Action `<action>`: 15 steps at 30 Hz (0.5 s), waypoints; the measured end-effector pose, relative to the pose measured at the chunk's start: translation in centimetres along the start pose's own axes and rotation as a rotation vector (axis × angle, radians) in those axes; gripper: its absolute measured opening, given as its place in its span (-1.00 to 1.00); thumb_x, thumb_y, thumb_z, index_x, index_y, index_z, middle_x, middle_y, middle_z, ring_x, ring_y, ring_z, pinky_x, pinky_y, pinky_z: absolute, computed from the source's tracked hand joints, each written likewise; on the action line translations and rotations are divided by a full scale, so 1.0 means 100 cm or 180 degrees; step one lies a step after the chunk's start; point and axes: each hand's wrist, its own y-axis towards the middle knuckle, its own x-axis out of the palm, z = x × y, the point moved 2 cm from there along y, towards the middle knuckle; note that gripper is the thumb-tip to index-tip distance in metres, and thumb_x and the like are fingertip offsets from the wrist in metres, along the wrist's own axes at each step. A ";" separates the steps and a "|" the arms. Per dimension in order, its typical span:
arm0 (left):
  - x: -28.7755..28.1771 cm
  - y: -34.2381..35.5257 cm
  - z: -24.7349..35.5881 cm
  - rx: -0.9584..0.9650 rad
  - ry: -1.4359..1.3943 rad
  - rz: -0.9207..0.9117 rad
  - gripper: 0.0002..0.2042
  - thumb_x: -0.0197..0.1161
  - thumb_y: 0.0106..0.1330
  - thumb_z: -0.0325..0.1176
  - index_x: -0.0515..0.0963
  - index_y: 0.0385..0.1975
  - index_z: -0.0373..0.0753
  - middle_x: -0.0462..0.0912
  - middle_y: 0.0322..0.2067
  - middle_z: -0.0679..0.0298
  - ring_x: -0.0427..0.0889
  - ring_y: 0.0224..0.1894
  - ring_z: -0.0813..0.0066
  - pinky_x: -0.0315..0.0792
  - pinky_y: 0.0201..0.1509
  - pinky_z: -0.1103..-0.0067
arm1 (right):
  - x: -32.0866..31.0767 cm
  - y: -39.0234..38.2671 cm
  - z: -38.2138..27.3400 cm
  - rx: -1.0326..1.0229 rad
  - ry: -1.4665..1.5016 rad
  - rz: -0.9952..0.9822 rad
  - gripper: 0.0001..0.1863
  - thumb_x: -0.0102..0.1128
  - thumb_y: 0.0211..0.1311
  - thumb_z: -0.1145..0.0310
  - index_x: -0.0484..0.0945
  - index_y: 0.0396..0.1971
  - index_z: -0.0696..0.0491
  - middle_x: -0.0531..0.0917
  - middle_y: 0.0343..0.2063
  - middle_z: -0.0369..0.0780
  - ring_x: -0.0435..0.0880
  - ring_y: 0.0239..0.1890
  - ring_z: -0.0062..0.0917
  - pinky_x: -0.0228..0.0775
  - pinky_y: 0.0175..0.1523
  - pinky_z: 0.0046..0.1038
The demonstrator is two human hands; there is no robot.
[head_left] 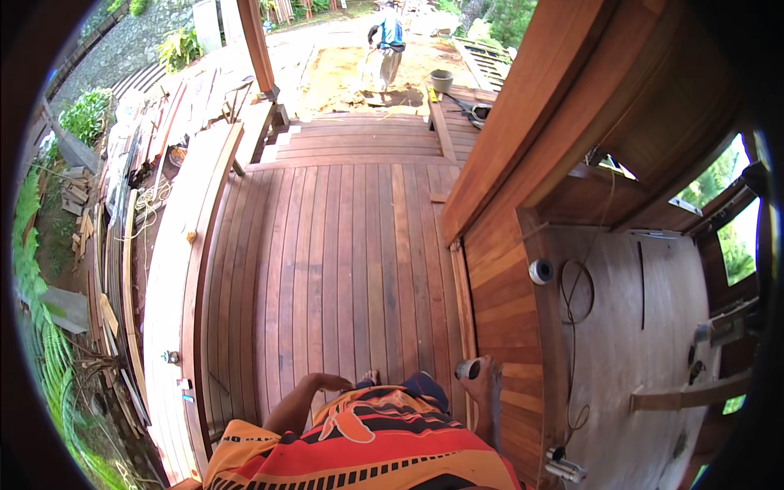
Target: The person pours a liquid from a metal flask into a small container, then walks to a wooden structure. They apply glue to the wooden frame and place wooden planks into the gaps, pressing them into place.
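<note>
My right hand (488, 377) is closed around a small cup (468, 370) with something dark inside, beside the plank wall at my right. My left hand (333, 382) rests close to the front of my orange, red and black shirt (367, 433). Its fingers are too small and blurred to tell whether they are open or closed, and I see nothing held in it. Below me a bare foot (372, 376) shows on the reddish plank deck (343, 261).
A long pale-topped ledge (175, 302) runs along the left, bearing a small glass (170, 357) and small packets. Steps (359, 139) lie ahead; beyond, a person (389, 41) stands on soil near a bucket (442, 79). Right are a post (523, 122) and a cable (576, 294).
</note>
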 end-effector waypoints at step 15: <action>-0.347 -0.029 0.090 -0.0205 -0.0508 0.2352 -0.28 0.27 0.41 0.11 0.45 0.31 -0.46 0.62 0.16 -0.23 0.62 0.25 -0.04 0.49 0.29 0.28 | -0.058 0.397 -0.350 -0.1899 0.0525 -0.0233 -0.19 0.49 -0.13 0.27 0.40 0.25 -0.05 0.47 0.07 -0.03 0.54 0.16 -0.01 0.56 0.14 -0.05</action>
